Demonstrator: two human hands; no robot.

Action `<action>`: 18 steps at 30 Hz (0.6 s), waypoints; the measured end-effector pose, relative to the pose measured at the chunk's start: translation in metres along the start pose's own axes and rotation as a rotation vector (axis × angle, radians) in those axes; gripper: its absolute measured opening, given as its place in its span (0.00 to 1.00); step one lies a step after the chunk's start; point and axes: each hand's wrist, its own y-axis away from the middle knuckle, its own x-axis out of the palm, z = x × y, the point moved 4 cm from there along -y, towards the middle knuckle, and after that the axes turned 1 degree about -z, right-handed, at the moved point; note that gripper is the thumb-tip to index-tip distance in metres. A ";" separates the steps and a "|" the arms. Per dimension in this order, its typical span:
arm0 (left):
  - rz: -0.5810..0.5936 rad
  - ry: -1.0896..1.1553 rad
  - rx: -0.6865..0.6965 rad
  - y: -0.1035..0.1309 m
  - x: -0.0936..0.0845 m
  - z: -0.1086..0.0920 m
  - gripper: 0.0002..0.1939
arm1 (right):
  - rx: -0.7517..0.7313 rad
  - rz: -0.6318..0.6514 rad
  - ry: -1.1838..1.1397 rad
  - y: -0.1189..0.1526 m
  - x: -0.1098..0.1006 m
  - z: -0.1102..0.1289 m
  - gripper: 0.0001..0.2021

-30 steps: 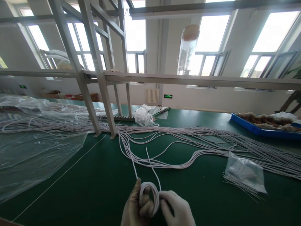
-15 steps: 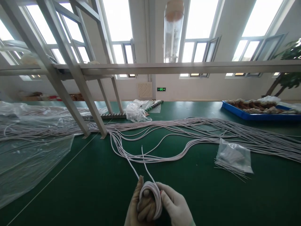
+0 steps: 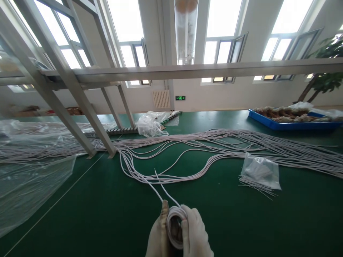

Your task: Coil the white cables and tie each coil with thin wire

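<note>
Between my gloved hands, at the bottom of the head view, is a small round coil of white cable (image 3: pixel 170 228). My left hand (image 3: pixel 158 233) presses the coil's left side with its thumb pointing up; its other fingers are mostly hidden. My right hand (image 3: pixel 197 232) closes around the right side, thumb along the coil's edge. Two cable strands run up from the coil: one joins the loose cable bundle (image 3: pixel 171 179) on the table, and the other ends in a free tip lying over that bundle.
On the green table (image 3: pixel 107 214), many long cables (image 3: pixel 268 144) run left to right. A clear plastic bag (image 3: pixel 259 171) with thin ties lies right. Behind are a blue tray (image 3: pixel 281 125) and crumpled plastic (image 3: pixel 151 125). A metal frame (image 3: pixel 88 125) stands left, beside plastic sheeting (image 3: pixel 34 192).
My left fingers, earlier curled inside the coil, have drawn back to its side. My right hand has closed over the coil's right side. The view has shifted slightly.
</note>
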 end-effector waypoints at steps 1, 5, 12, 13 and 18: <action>0.031 -0.041 0.002 0.001 0.002 -0.006 0.14 | -0.013 -0.014 0.014 -0.001 -0.001 -0.001 0.27; 0.166 -0.092 -0.028 0.009 0.018 -0.031 0.16 | -0.050 -0.047 0.073 -0.005 -0.005 -0.002 0.22; 0.215 0.244 -0.283 0.021 0.049 -0.030 0.14 | -0.131 -0.048 0.179 -0.013 -0.011 0.003 0.14; 0.202 0.288 -0.282 0.019 0.050 -0.027 0.14 | -0.113 -0.054 0.146 -0.013 -0.011 0.004 0.15; 0.195 0.406 -0.155 0.010 0.044 -0.019 0.18 | 0.062 -0.095 -0.100 -0.003 -0.015 0.013 0.21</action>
